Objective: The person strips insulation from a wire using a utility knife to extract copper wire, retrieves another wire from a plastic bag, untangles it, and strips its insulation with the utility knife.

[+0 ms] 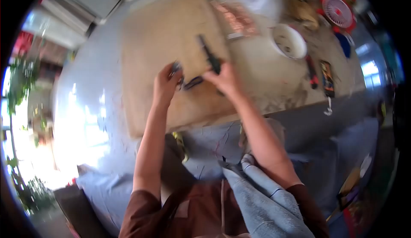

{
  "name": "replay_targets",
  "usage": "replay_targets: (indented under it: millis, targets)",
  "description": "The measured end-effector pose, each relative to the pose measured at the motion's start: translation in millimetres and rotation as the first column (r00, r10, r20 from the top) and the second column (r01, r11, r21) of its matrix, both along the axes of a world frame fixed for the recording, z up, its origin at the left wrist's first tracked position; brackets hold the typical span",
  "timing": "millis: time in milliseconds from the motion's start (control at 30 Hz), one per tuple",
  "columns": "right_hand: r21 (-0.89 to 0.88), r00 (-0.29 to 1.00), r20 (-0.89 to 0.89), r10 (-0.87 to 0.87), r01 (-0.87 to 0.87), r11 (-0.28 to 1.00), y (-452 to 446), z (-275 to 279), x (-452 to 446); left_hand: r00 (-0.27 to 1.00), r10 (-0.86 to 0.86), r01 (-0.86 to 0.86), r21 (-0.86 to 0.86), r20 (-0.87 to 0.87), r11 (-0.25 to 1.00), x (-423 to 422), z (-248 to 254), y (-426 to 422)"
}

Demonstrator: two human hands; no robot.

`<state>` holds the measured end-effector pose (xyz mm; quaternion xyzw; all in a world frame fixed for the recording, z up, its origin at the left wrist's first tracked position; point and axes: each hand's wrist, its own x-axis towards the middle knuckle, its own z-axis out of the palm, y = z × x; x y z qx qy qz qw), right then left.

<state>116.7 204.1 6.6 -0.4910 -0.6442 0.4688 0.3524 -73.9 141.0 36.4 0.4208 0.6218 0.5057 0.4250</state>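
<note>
Both bare hands are over a tan board (pixel 167 32), blurred by motion. My left hand (pixel 165 83) is closed, its fingers pinching a small shiny grey piece (pixel 175 68) whose kind I cannot make out. My right hand (pixel 226 79) is closed around a long dark tool with a dark green handle (pixel 213 62). Its narrow dark end points up and away from me over the board. A dark blue, loop-shaped object (pixel 194 82) lies between the hands, close to the right fingertips; whether it belongs to the tool I cannot tell.
Copper-coloured strips (pixel 237 20) lie beyond the board's right edge. Further right are a white bowl (pixel 290 41) with small things inside, a red-handled tool (pixel 311 71), a phone-like device (pixel 327 77) and a pink-red fan (pixel 337 10). A grey-blue cloth (pixel 265 195) hangs over my lap.
</note>
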Motion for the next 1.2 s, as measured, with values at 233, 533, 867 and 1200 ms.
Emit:
replay_targets:
  millis: [233, 533, 867, 1200]
  targets:
    - [0.101, 0.940, 0.341, 0.029, -0.067, 0.993, 3.3, 46.4, -8.1, 0.933, 0.145, -0.140, 0.040, -0.328, 0.989, -34.6, 34.3, 4.0]
    - [0.734, 0.841, 0.451, -0.298, -0.159, 0.661, 6.7, 13.7, -37.6, 0.813, 0.050, 0.065, 0.177, -0.580, 0.982, -54.1, 2.2, 9.7]
    - [0.112, 0.934, -0.123, 0.336, -0.324, 0.940, 3.4, 28.5, -42.7, 0.901, -0.067, 0.069, 0.012, 0.429, 0.998, -19.2, 23.6, 13.5]
    - [-0.114, 0.945, -0.190, 0.265, -0.289, 0.951, -4.5, 47.2, -44.5, 0.868, -0.071, 0.027, 0.097, 0.492, 0.995, 1.3, 19.6, 3.6]
